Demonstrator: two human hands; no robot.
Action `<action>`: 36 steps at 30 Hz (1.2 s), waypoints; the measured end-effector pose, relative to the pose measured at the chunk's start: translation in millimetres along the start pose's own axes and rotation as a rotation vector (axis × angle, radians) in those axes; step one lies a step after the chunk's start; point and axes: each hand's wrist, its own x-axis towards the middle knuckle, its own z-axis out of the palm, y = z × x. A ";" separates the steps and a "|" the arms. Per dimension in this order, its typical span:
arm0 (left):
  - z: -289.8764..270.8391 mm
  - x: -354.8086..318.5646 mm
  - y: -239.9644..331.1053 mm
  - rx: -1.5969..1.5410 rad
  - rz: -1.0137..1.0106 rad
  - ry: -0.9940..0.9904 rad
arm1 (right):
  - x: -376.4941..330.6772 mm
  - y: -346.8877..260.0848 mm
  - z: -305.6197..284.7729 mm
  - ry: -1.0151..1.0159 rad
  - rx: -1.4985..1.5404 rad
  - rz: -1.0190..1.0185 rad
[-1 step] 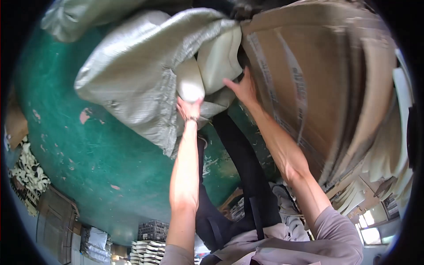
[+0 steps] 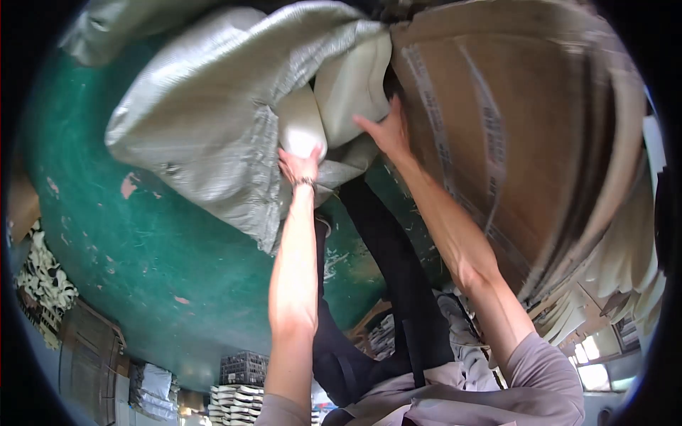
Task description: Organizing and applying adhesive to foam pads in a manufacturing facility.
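Observation:
Two smooth cream-coloured curved pieces, perhaps foam, lie side by side in the mouth of a large pale woven sack (image 2: 192, 106). My left hand (image 2: 299, 166) is closed round the near end of the left cream piece (image 2: 300, 121), its fingers on the left side and thumb on the right. Across the lower right corner of the right cream piece (image 2: 348, 85), my right hand (image 2: 387, 131) has its thumb on the face and its fingers along the outer edge. The far ends of both pieces are hidden inside the sack.
Large flattened cardboard sheets (image 2: 511, 128) stand close on the right, against my right hand's side. The floor (image 2: 177, 234) is worn green. A black crate (image 2: 244, 368) and stacked pale pieces (image 2: 234, 405) are at the lower edge. Another pale sack (image 2: 106, 32) lies upper left.
The view has shifted a little, so sack and hands appear slightly higher and to the left. Both hands stay on the same cream pieces.

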 end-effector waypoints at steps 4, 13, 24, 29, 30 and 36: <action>24.1 50.5 -38.9 -0.030 0.005 0.174 | 36.9 -19.1 74.0 0.166 -0.077 0.033; -53.6 -93.9 -46.7 -0.317 0.111 -0.054 | -42.8 -53.7 5.7 0.128 -0.197 0.099; -352.5 -372.7 -80.8 -0.719 0.016 -0.379 | -264.1 -133.6 -234.0 0.127 0.016 -0.424; -459.5 -431.3 -72.7 -0.230 0.259 -0.283 | -335.6 -164.4 -323.0 0.235 0.010 -0.601; -478.2 -440.4 -68.5 -0.087 0.337 -0.232 | -350.0 -162.3 -333.5 0.273 -0.005 -0.631; -535.6 -489.4 -42.0 0.649 0.590 -0.110 | -448.8 -134.2 -423.1 0.548 -0.037 -0.647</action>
